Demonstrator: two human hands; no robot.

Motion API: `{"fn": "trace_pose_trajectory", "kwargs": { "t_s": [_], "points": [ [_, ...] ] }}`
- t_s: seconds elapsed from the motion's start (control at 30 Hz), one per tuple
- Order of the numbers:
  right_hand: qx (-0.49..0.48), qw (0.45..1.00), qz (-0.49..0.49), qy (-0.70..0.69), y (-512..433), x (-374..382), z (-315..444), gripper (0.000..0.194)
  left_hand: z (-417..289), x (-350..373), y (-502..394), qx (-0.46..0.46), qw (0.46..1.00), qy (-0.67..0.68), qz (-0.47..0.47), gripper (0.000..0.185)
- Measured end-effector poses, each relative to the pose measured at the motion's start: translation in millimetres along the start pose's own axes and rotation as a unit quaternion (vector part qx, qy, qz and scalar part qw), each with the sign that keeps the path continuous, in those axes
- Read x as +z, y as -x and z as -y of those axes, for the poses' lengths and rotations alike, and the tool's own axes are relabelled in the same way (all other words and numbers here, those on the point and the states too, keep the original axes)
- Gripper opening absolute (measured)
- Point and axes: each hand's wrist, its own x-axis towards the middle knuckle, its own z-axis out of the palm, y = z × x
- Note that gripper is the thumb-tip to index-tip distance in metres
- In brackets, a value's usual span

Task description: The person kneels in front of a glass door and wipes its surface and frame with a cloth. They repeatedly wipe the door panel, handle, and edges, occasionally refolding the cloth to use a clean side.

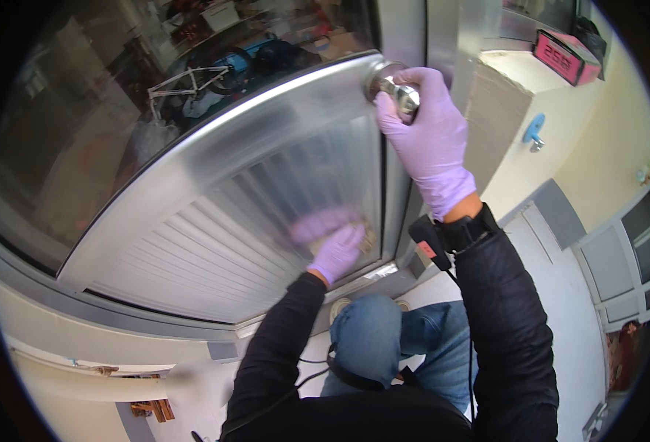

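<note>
Before me is a metal door with a glass pane [98, 127] above and a ribbed lower panel [192, 248]. My left hand [337, 255], in a thin purple glove, presses a beige cloth [368, 238] against the low part of that panel near the door's edge. A blurred purple reflection of the glove shows in the metal just above. Most of the cloth is hidden behind the fingers. Higher up, my right hand [432, 138], gloved the same way, grips the shiny round doorknob [406, 100], thumb on one side and fingers on the other.
A pink box [565, 58] bearing writing sits on a ledge [501, 58] at the right. Below it, a blue-backed metal fixture [535, 132] is on the wall. A white bicycle frame [192, 83] and clutter appear in the glass. A wooden stool [159, 409] stands at lower left.
</note>
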Motion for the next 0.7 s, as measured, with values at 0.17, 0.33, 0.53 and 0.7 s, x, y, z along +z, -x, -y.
{"fn": "trace_pose_trajectory", "kwargs": {
  "t_s": [0.17,0.33,0.53,0.7],
  "points": [
    [0.022,0.999,0.017,-0.019,-1.5,-0.5,-1.9,0.033,-27.3,20.3,46.0,-0.086,0.973,0.123,0.175,0.028],
    [0.018,1.0,0.012,-0.02,-0.6,-5.5,3.1,0.033,8.4,-54.2,34.8,-0.078,0.97,0.075,0.22,0.023],
    [0.058,0.996,0.062,-0.037,-3.1,-11.8,3.1,0.035,59.3,-148.3,-67.6,-0.11,0.967,0.015,-0.23,0.044],
    [0.018,0.998,0.048,-0.024,-4.3,-12.7,1.1,0.033,34.0,-93.0,-101.4,-0.031,0.969,-0.007,-0.247,0.022]
  ]
}}
